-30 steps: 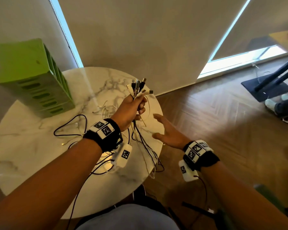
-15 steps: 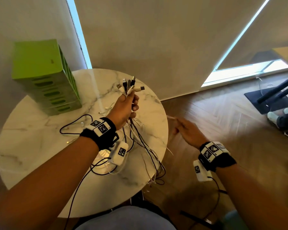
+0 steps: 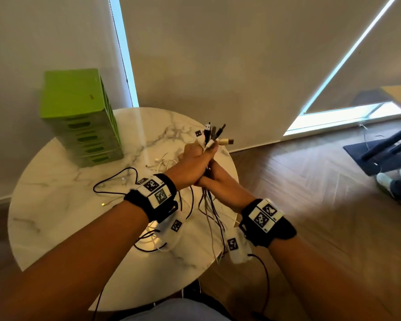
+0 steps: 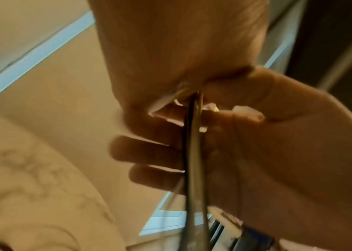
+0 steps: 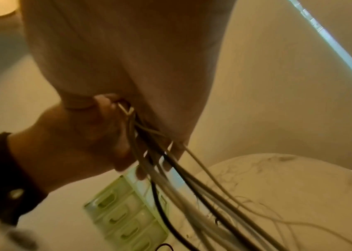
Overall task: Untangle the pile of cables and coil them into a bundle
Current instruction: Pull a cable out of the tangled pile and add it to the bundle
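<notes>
Left hand (image 3: 196, 162) is clenched round a bundle of cables (image 3: 210, 200), raised above the round marble table (image 3: 56, 205); the connector ends (image 3: 212, 135) — black, white and grey plugs — fan out above the fist. Right hand (image 3: 215, 177) sits directly beneath the left, touching it, with its fingers (image 4: 149, 149) curled round the same strands just below the fist. From the right hand the cables hang loose toward the near right edge of the table, some trailing past the rim. The right wrist view shows the strands emerging between both hands and spreading downward.

Further cable remains on the tabletop: a black cable (image 3: 116, 179) looped to the left of the left wrist, and thin white cable (image 3: 162, 162) lying beyond the hands. A green drawer unit (image 3: 79, 117) stands at the far left of the table, well apart from the hands. Both wrists carry black bands with printed markers — cameras attached below.
</notes>
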Tool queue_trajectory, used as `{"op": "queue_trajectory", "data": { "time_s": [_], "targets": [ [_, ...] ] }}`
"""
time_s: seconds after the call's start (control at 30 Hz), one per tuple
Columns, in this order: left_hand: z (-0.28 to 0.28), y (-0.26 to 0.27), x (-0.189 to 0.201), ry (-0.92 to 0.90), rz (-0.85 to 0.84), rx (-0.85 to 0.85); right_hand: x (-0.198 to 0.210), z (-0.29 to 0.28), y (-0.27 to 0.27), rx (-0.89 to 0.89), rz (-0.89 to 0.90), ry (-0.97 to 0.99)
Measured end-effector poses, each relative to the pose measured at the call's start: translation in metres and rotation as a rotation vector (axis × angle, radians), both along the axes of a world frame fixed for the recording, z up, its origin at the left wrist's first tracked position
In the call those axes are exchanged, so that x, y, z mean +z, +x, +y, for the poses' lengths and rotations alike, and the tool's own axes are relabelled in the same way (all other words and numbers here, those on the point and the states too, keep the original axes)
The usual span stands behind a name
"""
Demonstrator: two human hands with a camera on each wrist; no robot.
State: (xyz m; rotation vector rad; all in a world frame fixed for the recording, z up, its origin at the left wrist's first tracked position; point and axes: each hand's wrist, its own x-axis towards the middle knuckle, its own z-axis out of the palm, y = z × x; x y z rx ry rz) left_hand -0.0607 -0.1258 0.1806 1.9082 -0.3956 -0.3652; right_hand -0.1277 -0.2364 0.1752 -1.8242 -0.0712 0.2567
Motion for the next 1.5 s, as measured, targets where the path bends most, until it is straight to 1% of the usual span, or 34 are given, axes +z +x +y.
{"op": "queue_trajectory", "data": {
  "time_s": [0.03,0.07,0.1,0.17,0.2,0.23,0.27,0.4,0.47,0.53,0.6,0.67,0.73,0.77,0.83,0.87,0.9,0.93,1.03,1.07,1.1,1.13,1.17,1.2,1.27,1.3,1.33,1.37,1.4,1.43,1.47,1.5],
  "targets": [
    [0.004,0.004,-0.003,0.060,-0.108,-0.001,-0.001,0.005,-0.001,-0.058,-0.033,0.007],
    [0.009,0.008,-0.002,0.079,-0.154,-0.015,-0.003,0.007,-0.002,-0.114,-0.063,-0.027],
    [0.013,0.010,0.001,0.032,-0.129,-0.045,-0.007,0.008,-0.005,-0.174,-0.079,-0.046],
    [0.021,0.009,0.007,-0.223,0.064,-0.106,-0.008,0.010,-0.010,-0.237,-0.063,-0.013],
    [0.024,0.008,0.010,-0.346,0.133,-0.113,-0.007,0.010,-0.012,-0.224,-0.039,0.010],
    [0.029,0.008,0.011,-0.424,0.149,-0.101,-0.004,0.012,-0.014,-0.183,-0.006,0.024],
    [0.032,0.007,0.013,-0.455,0.129,-0.106,-0.001,0.013,-0.015,-0.138,0.032,0.041],
    [0.032,0.006,0.016,-0.479,-0.002,-0.200,0.015,0.009,-0.016,-0.013,0.228,0.103],
    [0.029,0.003,0.020,-0.429,-0.122,-0.189,0.021,0.005,-0.015,0.046,0.295,0.113],
    [0.026,0.002,0.017,-0.375,-0.207,-0.149,0.025,0.004,-0.016,0.077,0.268,0.080],
    [0.023,0.001,0.018,-0.347,-0.202,-0.094,0.022,0.010,-0.019,0.036,0.144,-0.010],
    [0.020,0.002,0.021,-0.329,-0.161,-0.090,0.011,0.017,-0.024,-0.077,0.064,-0.026],
    [0.017,0.001,0.026,-0.271,-0.166,-0.135,-0.003,0.020,-0.023,-0.121,0.031,-0.059],
    [0.016,0.000,0.027,-0.217,-0.207,-0.170,-0.008,0.018,-0.021,-0.110,0.039,-0.121],
    [0.014,-0.003,0.027,-0.113,-0.272,-0.258,-0.006,0.013,-0.017,-0.084,0.138,-0.232],
    [0.013,-0.004,0.028,-0.103,-0.276,-0.297,-0.003,0.010,-0.014,-0.090,0.190,-0.251],
    [0.013,-0.006,0.026,-0.133,-0.255,-0.319,-0.001,0.006,-0.016,-0.105,0.215,-0.242],
    [0.012,-0.008,0.025,-0.211,-0.213,-0.339,0.002,0.002,-0.017,-0.135,0.203,-0.206],
    [0.005,-0.014,0.016,-0.603,0.036,-0.343,0.009,-0.015,-0.022,-0.302,0.107,0.011],
    [0.000,-0.018,0.008,-0.662,0.112,-0.329,0.013,-0.023,-0.026,-0.350,0.109,0.105],
    [-0.004,-0.022,0.000,-0.644,0.179,-0.330,0.017,-0.030,-0.028,-0.383,0.118,0.211],
    [-0.009,-0.026,-0.010,-0.577,0.246,-0.369,0.021,-0.038,-0.031,-0.398,0.133,0.320],
    [-0.014,-0.030,-0.024,-0.464,0.304,-0.463,0.026,-0.045,-0.034,-0.400,0.156,0.413],
    [-0.018,-0.032,-0.036,-0.296,0.315,-0.603,0.031,-0.051,-0.036,-0.387,0.177,0.490],
    [-0.032,-0.036,-0.057,0.123,0.283,-0.916,0.040,-0.063,-0.045,-0.294,0.221,0.581],
    [-0.040,-0.036,-0.064,0.263,0.285,-1.004,0.044,-0.067,-0.050,-0.223,0.232,0.596],
    [-0.050,-0.035,-0.068,0.331,0.277,-1.012,0.048,-0.074,-0.055,-0.154,0.232,0.594],
    [-0.059,-0.032,-0.071,0.351,0.219,-0.956,0.051,-0.079,-0.059,-0.104,0.218,0.572],
    [-0.070,-0.029,-0.076,0.300,0.106,-0.844,0.054,-0.084,-0.064,-0.092,0.192,0.535],
    [-0.079,-0.025,-0.081,0.192,-0.047,-0.698,0.055,-0.088,-0.066,-0.115,0.155,0.496],
    [-0.086,-0.024,-0.087,0.084,-0.206,-0.557,0.056,-0.091,-0.068,-0.165,0.109,0.475],
    [-0.095,-0.026,-0.092,-0.001,-0.314,-0.439,0.057,-0.094,-0.069,-0.227,0.062,0.490]
  ]
}}
